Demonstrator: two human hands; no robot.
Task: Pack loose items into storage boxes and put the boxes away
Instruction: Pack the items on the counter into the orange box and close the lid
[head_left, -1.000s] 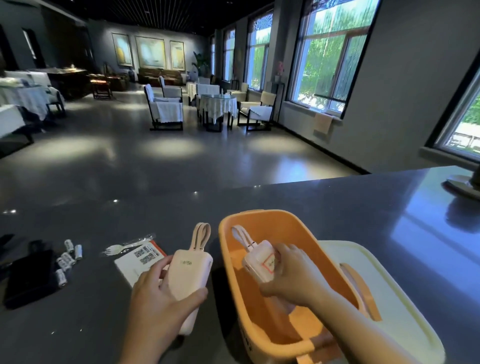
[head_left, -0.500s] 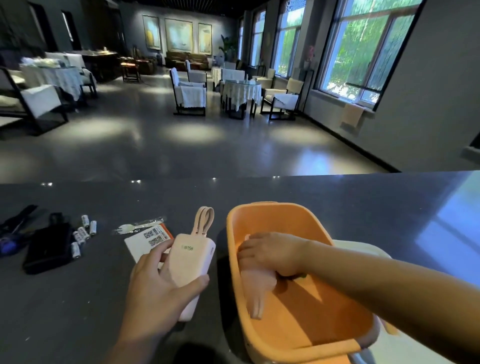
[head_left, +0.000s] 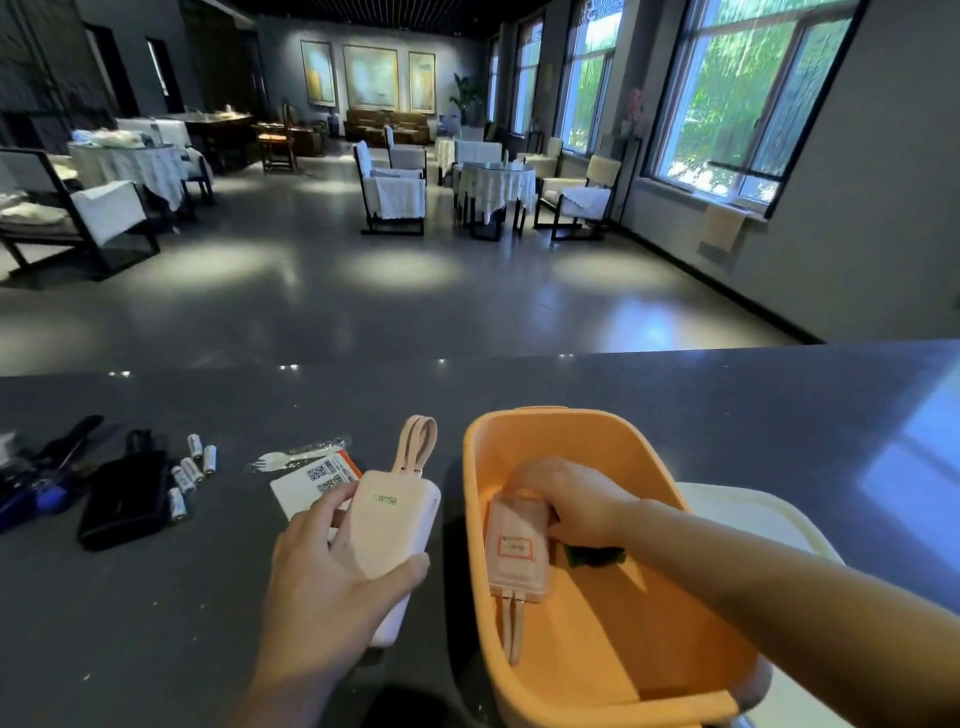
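Left hand (head_left: 332, 587): grip closed around a white power bank (head_left: 390, 535), thumb along its near right edge, fingers wrapped over its left side. The bank is lifted or tilted just off the table (head_left: 156, 623); whether its near end touches the surface cannot be told. Long axis runs away from the person, cable loop at the far end.

Right hand (head_left: 566, 501): inside the orange storage box (head_left: 613, 675), grip narrow on the far end of a pink power bank (head_left: 518, 553). That bank lies flat along the box's left inner wall, long axis toward the person, its cables trailing at the near end. Whether the fingers press or are letting go cannot be told.

Key relation: the box opening lies directly to the right of the left hand's bank, just beside it. Both banks are roughly parallel with loops at opposite ends. Free floor in the box sits to the right of the pink bank. The left hand is the nearer one for the coming placement.

Outward: cream lid (head_left: 748, 514) on the table behind and right of the box. Left of the grip, a card with QR codes (head_left: 311, 483), a wrapped fork (head_left: 296, 460), loose batteries (head_left: 189, 473), a black pouch (head_left: 124, 499), all unpacked.
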